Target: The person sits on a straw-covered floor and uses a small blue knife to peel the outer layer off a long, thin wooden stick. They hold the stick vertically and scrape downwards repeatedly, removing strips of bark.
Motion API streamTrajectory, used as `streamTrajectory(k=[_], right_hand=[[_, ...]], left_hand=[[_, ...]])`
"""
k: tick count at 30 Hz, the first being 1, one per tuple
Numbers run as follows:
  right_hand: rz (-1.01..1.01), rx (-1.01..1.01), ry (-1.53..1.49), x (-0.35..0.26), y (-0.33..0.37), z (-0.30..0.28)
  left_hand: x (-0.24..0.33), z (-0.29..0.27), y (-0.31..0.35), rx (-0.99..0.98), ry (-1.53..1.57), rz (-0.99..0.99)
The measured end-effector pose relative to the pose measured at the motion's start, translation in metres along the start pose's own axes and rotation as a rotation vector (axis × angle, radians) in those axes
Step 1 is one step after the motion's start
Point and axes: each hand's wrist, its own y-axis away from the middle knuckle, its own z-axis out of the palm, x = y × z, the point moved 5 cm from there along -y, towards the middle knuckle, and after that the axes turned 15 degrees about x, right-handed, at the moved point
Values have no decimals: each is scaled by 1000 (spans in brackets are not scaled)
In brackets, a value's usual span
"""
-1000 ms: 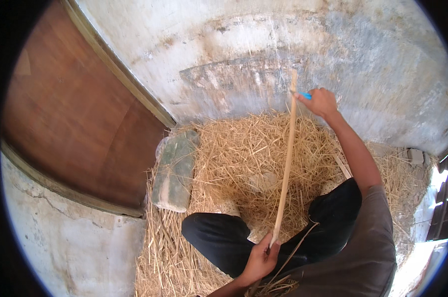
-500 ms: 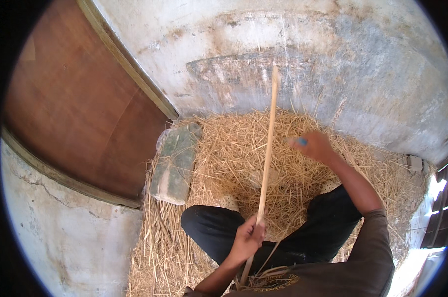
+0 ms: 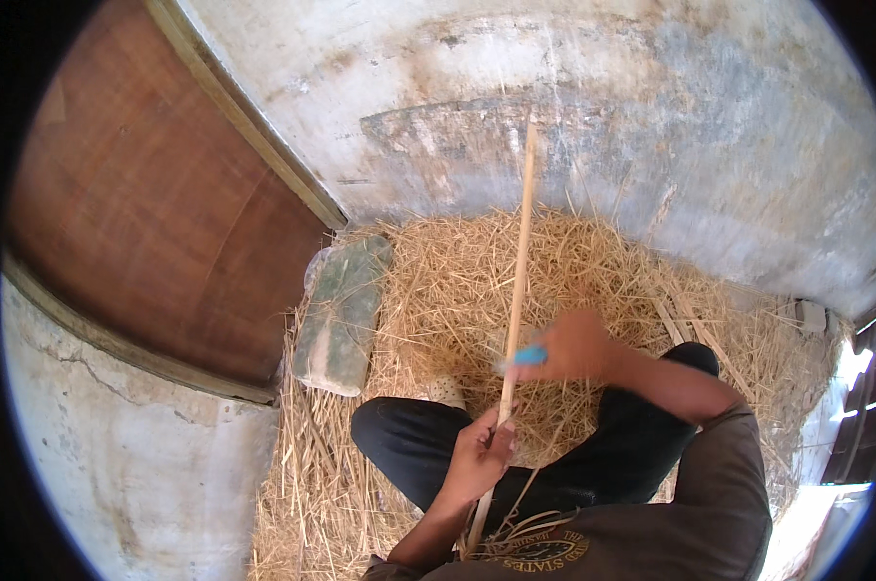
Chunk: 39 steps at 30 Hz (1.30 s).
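The right hand [image 3: 575, 347], closed on a blue tool [image 3: 530, 355], has come down along the pale strip [image 3: 521, 252] toward the left hand [image 3: 480, 455] clasping the strip; work seems centred low on it.

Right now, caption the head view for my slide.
Left hand grips a pale strip, right hand a blue-handled tool, over scattered straw.

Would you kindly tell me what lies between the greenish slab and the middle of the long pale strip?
Loose straw fills that stretch in the head view, from the greenish slab across to the middle of the long pale strip.
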Motion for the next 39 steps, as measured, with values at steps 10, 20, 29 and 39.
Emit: streamTrajectory(k=[10,20,29,39], right_hand=[[-126,158,-46,-10,-4,4],[-129,233,46,3,-12,1],[108,228,143,51,-31,-3],[381,142,356,132,-74,-30]], left_hand=[[23,-9,-2,231,-391,457],[17,-13,-1,209,-280,363],[-2,-8,13,150,-121,354],[-13,-5,30,65,-219,195]])
